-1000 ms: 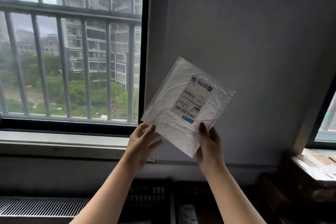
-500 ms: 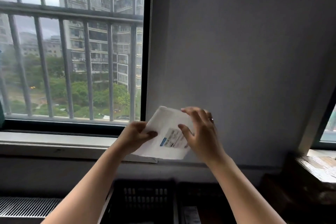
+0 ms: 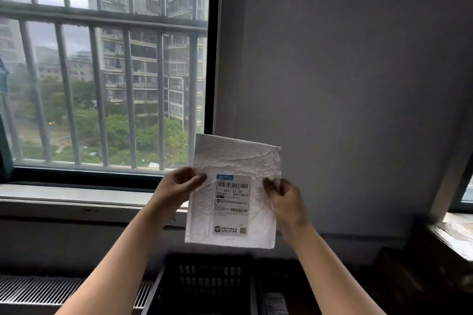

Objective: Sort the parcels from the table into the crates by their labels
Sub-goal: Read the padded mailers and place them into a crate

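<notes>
Parcel (image 3: 234, 192) held upright before the grey wall, label (image 3: 232, 204) facing you (barcode uppermost). Your left hand (image 3: 176, 186) and right hand (image 3: 284, 197) pinch its side edges, above a black crate (image 3: 207, 281).

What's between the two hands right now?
In the head view, the white parcel spans the gap: the left hand pinches its left edge, the right hand its right edge, and the shipping label faces the camera upright between them.
</notes>
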Motion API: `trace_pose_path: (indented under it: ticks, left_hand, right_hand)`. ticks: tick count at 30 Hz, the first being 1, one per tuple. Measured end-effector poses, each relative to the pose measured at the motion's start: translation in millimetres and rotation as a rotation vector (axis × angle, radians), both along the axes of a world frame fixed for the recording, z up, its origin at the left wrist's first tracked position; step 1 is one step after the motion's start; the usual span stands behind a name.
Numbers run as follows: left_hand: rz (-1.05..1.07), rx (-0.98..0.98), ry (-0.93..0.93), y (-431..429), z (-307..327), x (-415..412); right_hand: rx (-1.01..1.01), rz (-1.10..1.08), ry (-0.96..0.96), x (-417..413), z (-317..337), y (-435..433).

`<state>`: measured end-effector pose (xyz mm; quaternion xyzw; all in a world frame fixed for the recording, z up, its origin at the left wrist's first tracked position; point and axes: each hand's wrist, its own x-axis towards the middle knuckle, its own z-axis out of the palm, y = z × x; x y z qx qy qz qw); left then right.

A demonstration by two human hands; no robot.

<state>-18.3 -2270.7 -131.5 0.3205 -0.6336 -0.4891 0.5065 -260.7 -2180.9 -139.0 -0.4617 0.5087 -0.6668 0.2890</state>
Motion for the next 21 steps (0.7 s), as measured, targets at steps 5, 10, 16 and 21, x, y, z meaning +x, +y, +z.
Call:
trace_pose_path:
  ticks: [5, 10, 16, 21]
  left_hand:
    - [0.112, -0.089, -0.017, -3.4, -13.2, 0.3]
    - [0.201, -0.053, -0.087, -2.7, -26.3, 5.5]
    - [0.292, 0.140, -0.223, -1.4, -94.2, 15.0]
    - [0.391, 0.233, -0.342, -1.0, -153.5, 24.6]
  right_hand:
    - [0.030, 0.018, 0.068, 4.4, -10.5, -9.2]
    - [0.222, -0.069, 0.327, -1.5, -29.0, -15.9]
    - [0.419, -0.057, 0.454, 7.1, -86.4, -14.4]
    - [0.545, -0.096, 0.384, 23.5, -131.3, -13.3]
